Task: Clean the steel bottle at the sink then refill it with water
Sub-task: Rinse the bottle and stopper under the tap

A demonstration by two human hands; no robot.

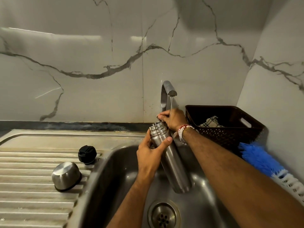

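Your left hand (pixel 148 159) wraps the uncapped bottle (pixel 171 160) over the sink (pixel 102 186); your right hand (pixel 174 119) pinches the tap (pixel 166 94) handle behind it.

glossy white marble-look wall tiles (pixel 82 51) with grey veins, a corner at right, dark counter strip (pixel 65 125) along the wall's foot, ridged steel drainboard (pixel 32 186) at left, soft reflected light on the tiles
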